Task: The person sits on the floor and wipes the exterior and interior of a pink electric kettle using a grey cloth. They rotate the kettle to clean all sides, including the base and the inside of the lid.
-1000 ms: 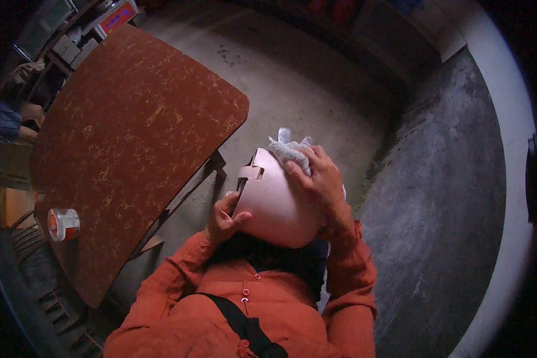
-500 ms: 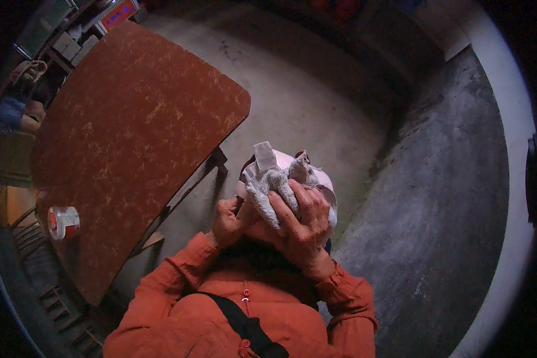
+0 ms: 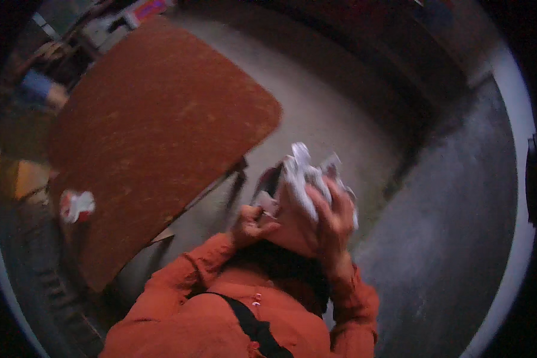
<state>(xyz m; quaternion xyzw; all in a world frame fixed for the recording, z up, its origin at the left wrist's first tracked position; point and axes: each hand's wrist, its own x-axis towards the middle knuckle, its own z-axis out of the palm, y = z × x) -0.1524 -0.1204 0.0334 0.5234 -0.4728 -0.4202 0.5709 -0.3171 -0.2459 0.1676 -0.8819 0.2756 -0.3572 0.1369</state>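
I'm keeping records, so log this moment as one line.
left hand: holding pink object | right hand: cloth against pink object | tub: on table | view: blurred

A crumpled white-grey cloth [image 3: 301, 190] lies under the right hand [image 3: 334, 218], against a rounded pink shell [image 3: 292, 230] gripped by the left hand [image 3: 250, 225].

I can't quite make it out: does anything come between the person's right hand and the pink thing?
Yes: a pale, bunched cloth lies between the right hand and the pink thing. Nothing visible separates the left hand from it.
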